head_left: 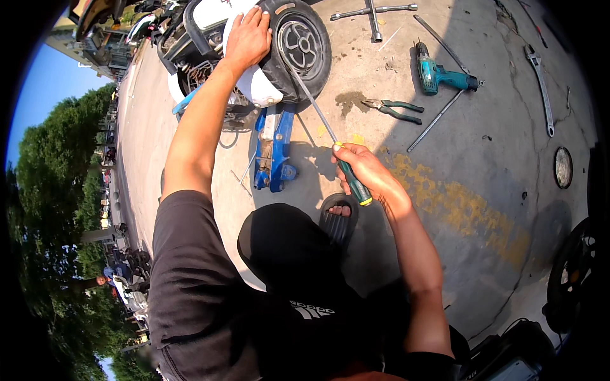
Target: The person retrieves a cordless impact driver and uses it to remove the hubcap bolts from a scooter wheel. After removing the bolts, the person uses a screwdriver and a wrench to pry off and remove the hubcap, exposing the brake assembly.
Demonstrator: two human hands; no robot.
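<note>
My left hand (248, 39) lies with its fingers stretched out on a scooter's white fender (259, 87), beside the black tyre (323, 47). In my right hand (366, 170) is a long screwdriver (353, 180) with a green and yellow handle, the fingers wrapped round it. Its thin metal shaft runs up and left to the wheel (300, 47). The shaft's end lies at the edge between rim and tyre; whether it is wedged in there I cannot tell. Below the wheel is a blue metal piece (272, 152), which looks like a floor jack.
On the concrete to the right lie pliers (395, 110), a teal power drill (438, 77), a metal bar (437, 119), an adjustable wrench (541, 89) and a round metal-rimmed disc (563, 167). A cross lug wrench (373, 11) lies beyond the wheel. My sandalled foot (337, 222) is below the screwdriver.
</note>
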